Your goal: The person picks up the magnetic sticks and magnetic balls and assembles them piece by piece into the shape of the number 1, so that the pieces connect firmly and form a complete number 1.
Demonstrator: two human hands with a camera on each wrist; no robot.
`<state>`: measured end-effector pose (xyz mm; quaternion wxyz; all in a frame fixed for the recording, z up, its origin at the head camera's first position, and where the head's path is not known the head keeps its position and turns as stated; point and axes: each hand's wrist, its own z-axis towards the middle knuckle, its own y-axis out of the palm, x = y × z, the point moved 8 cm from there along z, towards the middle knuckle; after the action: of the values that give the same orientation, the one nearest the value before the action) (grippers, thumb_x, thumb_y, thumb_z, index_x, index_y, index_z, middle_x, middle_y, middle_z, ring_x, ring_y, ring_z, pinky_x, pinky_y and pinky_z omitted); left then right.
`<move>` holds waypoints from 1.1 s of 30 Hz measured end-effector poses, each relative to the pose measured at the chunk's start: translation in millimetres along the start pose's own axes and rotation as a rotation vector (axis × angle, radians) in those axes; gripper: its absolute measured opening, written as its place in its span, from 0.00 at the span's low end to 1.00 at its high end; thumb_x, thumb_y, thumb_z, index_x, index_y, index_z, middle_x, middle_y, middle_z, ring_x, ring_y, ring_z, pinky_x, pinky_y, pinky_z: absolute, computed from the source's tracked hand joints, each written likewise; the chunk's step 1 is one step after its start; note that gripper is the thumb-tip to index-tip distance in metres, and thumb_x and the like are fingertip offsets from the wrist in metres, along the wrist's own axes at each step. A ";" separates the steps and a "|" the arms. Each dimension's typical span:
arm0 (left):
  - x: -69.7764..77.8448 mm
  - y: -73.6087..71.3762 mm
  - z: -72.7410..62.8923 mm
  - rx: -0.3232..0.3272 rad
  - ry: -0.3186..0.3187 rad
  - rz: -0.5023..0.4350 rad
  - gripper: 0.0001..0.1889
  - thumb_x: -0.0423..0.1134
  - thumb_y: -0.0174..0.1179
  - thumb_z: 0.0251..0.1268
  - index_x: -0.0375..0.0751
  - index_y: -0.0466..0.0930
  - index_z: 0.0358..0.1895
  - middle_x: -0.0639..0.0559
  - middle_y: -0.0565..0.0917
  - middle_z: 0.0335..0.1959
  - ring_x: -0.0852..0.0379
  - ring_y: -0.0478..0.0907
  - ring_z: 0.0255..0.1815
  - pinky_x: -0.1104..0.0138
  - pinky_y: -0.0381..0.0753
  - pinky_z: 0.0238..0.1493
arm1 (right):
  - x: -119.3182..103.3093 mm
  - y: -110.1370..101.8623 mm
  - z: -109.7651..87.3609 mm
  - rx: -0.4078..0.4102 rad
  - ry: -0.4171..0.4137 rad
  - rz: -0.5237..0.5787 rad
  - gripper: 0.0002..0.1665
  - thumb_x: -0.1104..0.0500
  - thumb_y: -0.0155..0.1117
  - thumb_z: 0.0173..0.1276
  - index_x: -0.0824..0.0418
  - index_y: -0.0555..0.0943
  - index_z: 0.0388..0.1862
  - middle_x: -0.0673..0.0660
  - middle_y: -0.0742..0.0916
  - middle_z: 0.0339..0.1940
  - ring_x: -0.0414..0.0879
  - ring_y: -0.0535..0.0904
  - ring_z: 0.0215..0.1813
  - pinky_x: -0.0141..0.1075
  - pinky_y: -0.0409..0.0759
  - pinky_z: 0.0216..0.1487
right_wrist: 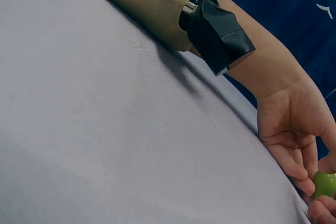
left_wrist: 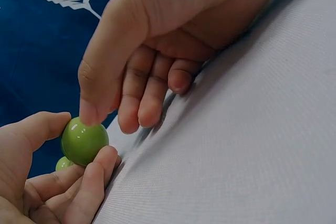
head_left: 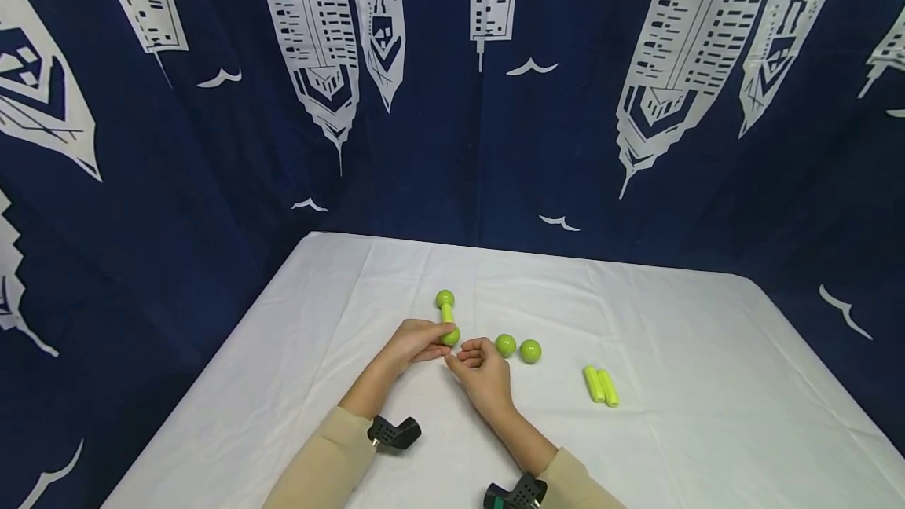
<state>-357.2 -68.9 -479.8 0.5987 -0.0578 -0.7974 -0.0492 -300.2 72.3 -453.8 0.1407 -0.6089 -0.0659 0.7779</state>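
Observation:
My left hand [head_left: 422,342] pinches the near green ball [head_left: 450,336] of a dumbbell-shaped piece. A yellow-green rod [head_left: 446,313] joins it to another green ball [head_left: 445,299] farther away. In the left wrist view, the left thumb and fingers lie around the ball [left_wrist: 84,142], while the far ball [left_wrist: 64,163] peeks out behind. Close to the near ball is my right hand [head_left: 486,375], fingers loosely bent and nothing visible between them. Its thumb [left_wrist: 92,109] overlaps the ball's upper edge in the left wrist view. The right wrist view catches the ball [right_wrist: 324,183] at its edge.
Two loose green balls [head_left: 505,346] lie just right of my right hand. Farther right, two yellow-green rods [head_left: 601,386] rest side by side. A white cloth [head_left: 679,336] covers the table, and a dark blue patterned curtain [head_left: 438,171] hangs behind and at the sides.

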 end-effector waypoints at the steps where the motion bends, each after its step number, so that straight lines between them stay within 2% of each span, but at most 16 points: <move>1: -0.2 -0.6 0.0 0.001 0.001 0.000 0.22 0.43 0.66 0.62 0.24 0.80 0.46 0.49 0.84 0.24 0.63 0.82 0.25 0.74 0.84 0.34 | -1.0 0.2 -0.3 -0.006 -0.001 -0.001 0.17 0.62 0.75 0.56 0.70 0.78 0.39 0.54 0.85 0.28 0.43 0.80 0.32 0.26 0.80 0.32; 7: -1.5 -0.1 0.4 0.004 0.007 0.015 0.22 0.44 0.67 0.61 0.25 0.81 0.46 0.49 0.85 0.24 0.62 0.83 0.26 0.73 0.85 0.34 | -7.9 -8.1 -1.5 -0.044 0.023 -0.025 0.16 0.62 0.73 0.59 0.70 0.78 0.40 0.53 0.85 0.28 0.42 0.79 0.31 0.26 0.79 0.29; 16: -1.8 -0.7 1.5 0.014 -0.002 0.023 0.22 0.43 0.66 0.61 0.24 0.79 0.47 0.49 0.84 0.26 0.62 0.82 0.25 0.73 0.85 0.34 | -14.9 -35.9 -3.8 -0.108 0.083 0.013 0.15 0.61 0.73 0.60 0.69 0.78 0.38 0.55 0.83 0.29 0.43 0.79 0.31 0.27 0.78 0.29; 24: -2.7 -1.5 2.1 0.013 -0.005 0.032 0.22 0.43 0.66 0.61 0.24 0.79 0.47 0.49 0.84 0.25 0.62 0.82 0.25 0.73 0.84 0.33 | -10.7 -66.5 -8.9 -0.089 0.131 0.034 0.12 0.62 0.74 0.58 0.66 0.80 0.34 0.54 0.83 0.28 0.42 0.78 0.29 0.27 0.78 0.29; 28: -2.7 -1.7 1.4 0.010 -0.001 0.035 0.22 0.44 0.67 0.61 0.24 0.79 0.46 0.49 0.84 0.24 0.62 0.82 0.24 0.74 0.84 0.32 | -8.9 -84.4 -9.6 -0.073 0.118 0.084 0.11 0.65 0.73 0.59 0.68 0.79 0.34 0.56 0.83 0.28 0.42 0.79 0.28 0.29 0.79 0.29; 33: -2.5 -2.5 0.9 0.020 -0.005 0.032 0.22 0.45 0.67 0.60 0.26 0.80 0.45 0.49 0.84 0.23 0.63 0.83 0.23 0.76 0.83 0.30 | -9.6 -109.2 -9.3 -0.040 0.062 0.137 0.09 0.69 0.69 0.62 0.73 0.78 0.36 0.57 0.84 0.27 0.41 0.80 0.27 0.32 0.83 0.31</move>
<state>-357.8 -71.3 -482.5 0.5980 -0.0647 -0.7983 -0.0313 -273.9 172.7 -417.3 0.0769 -0.6384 -0.0354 0.7651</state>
